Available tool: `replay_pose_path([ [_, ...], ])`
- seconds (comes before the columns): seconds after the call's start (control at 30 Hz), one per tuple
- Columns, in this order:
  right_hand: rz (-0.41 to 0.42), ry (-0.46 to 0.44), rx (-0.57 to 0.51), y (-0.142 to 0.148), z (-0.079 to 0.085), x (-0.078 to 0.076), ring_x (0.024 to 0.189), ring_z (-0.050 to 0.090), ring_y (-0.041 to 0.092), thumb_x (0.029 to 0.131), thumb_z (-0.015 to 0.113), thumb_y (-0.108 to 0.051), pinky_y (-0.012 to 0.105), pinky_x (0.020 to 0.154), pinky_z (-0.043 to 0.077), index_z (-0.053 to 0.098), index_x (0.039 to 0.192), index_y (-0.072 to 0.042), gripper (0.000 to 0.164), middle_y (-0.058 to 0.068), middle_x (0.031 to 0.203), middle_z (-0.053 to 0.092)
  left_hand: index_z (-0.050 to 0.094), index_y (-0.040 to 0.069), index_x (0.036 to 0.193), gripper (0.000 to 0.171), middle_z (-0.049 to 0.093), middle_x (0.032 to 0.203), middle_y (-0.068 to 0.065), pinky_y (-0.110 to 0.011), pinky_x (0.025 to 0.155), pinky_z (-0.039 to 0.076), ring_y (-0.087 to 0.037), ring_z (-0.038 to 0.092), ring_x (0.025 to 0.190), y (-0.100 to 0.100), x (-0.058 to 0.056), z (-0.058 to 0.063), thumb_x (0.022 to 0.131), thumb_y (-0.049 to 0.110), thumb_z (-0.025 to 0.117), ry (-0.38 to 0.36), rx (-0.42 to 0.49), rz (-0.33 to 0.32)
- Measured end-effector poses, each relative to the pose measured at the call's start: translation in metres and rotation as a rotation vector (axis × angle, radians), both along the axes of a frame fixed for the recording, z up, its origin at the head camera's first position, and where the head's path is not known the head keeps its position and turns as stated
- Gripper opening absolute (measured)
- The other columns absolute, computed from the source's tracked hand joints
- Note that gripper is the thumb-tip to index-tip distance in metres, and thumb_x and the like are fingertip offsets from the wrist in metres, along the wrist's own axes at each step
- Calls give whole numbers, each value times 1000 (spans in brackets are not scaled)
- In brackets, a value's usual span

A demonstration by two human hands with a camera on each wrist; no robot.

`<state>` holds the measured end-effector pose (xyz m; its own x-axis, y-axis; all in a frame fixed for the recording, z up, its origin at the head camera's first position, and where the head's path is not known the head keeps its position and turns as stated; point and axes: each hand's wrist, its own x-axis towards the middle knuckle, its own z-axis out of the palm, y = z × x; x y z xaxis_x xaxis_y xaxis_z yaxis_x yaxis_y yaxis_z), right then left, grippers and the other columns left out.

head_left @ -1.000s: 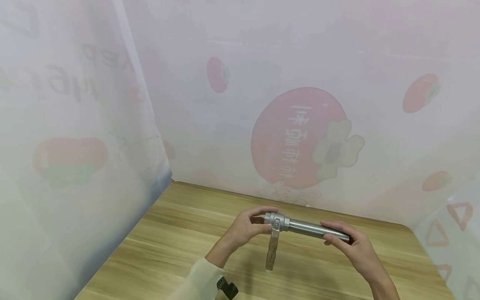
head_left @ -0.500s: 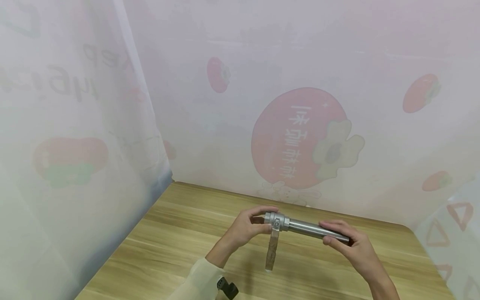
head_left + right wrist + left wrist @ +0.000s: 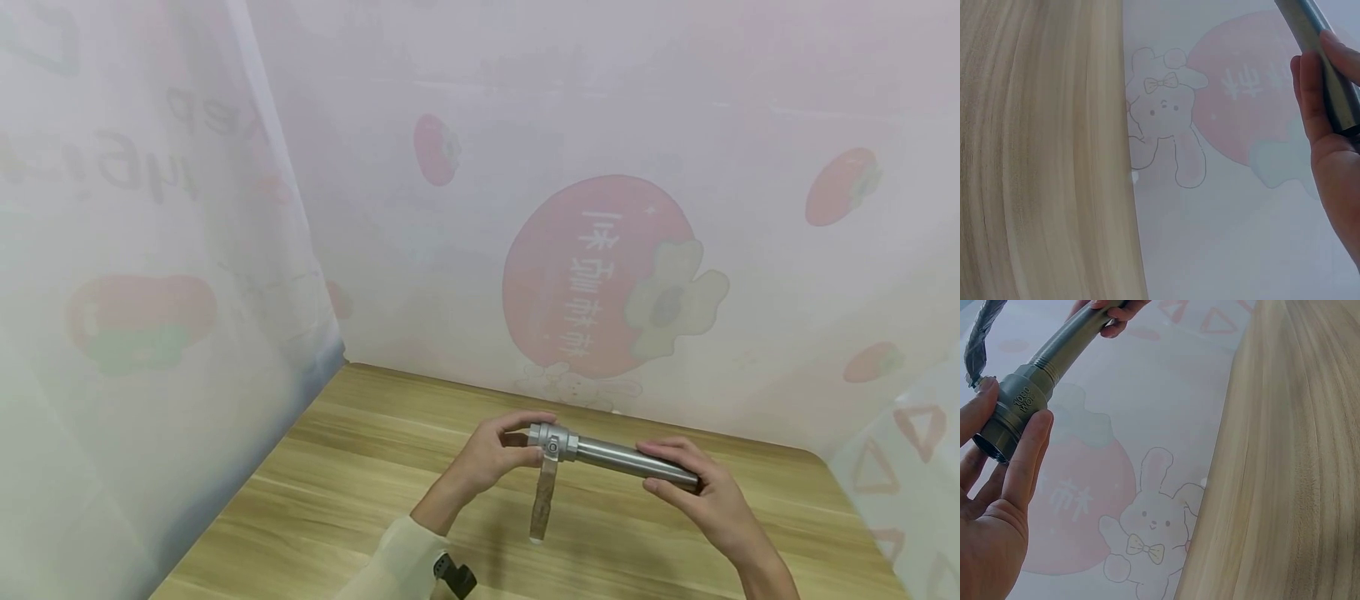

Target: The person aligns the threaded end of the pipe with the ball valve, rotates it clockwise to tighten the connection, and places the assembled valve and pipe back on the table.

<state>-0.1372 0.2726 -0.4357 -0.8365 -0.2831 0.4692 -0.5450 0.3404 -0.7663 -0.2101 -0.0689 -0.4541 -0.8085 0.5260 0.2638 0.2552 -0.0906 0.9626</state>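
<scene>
My left hand grips a silver ball valve between thumb and fingers. From the valve's body a lever handle, wrapped in clear film, points toward me. Raised lettering and an open threaded mouth show on the valve in the left wrist view. A smooth steel pipe joins the valve's right side, with some of its thread visible at the joint. My right hand holds the pipe near its far end, thumb in front and fingers behind. Valve and pipe are held above the table.
Below the hands lies a wood-grain table. A pale curtain printed with red fruit rises behind its back edge, and another stands at the left. A black device sits at the left sleeve.
The fingers of my right hand have shifted slightly left along the pipe. My left hand and the valve have stayed almost still.
</scene>
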Motion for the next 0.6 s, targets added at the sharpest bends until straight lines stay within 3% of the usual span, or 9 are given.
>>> replay_pose_path([
  [0.27,11,-6,-11,-1,2,1,107,68,6,96,75,7,18,87,61,68,145,-4,50,-4,132,69,66,13,149,52,62,146,-21,-38,97,68,-39,69,122,-1,0,-1,99,12,79,0,-10,6],
  [0.6,14,-33,-26,-1,3,3,107,68,6,99,72,6,19,87,63,68,144,-3,46,-5,132,70,66,15,149,52,62,148,-20,-38,97,68,-41,68,122,0,0,-1,99,12,78,2,-12,10],
])
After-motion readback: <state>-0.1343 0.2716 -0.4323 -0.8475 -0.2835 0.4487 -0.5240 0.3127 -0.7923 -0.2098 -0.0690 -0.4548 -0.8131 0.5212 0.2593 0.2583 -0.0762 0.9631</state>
